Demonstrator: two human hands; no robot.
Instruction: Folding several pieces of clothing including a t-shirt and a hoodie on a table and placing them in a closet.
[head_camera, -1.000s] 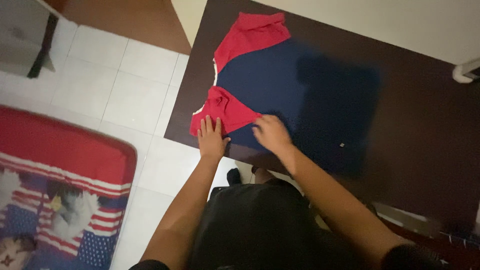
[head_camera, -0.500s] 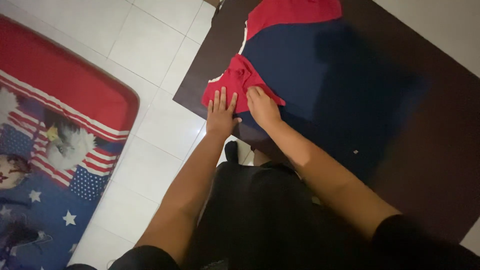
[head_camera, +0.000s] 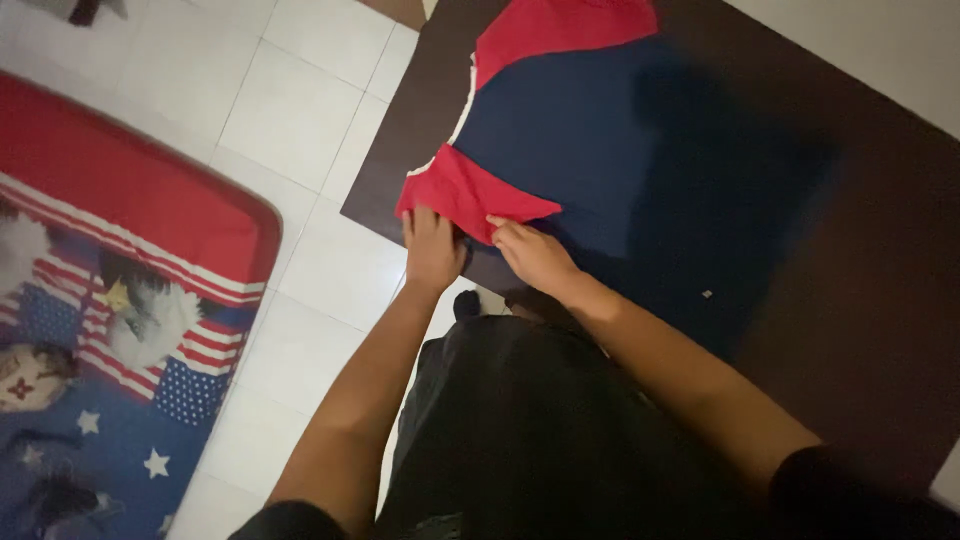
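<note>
A navy T-shirt with red sleeves lies flat on a dark brown table. My left hand and my right hand sit side by side at the near red sleeve, fingers curled onto its lower edge near the table's front-left corner. The far red sleeve lies at the top of the view. My dark-clothed body fills the bottom middle.
White floor tiles lie to the left of the table. A red, white and blue mat with stars, stripes and an eagle covers the floor at the left. A pale wall runs behind the table at top right.
Both hands have slid from flat on the red sleeve down to its lower edge, with fingers curling on the cloth. The view has shifted a little.
</note>
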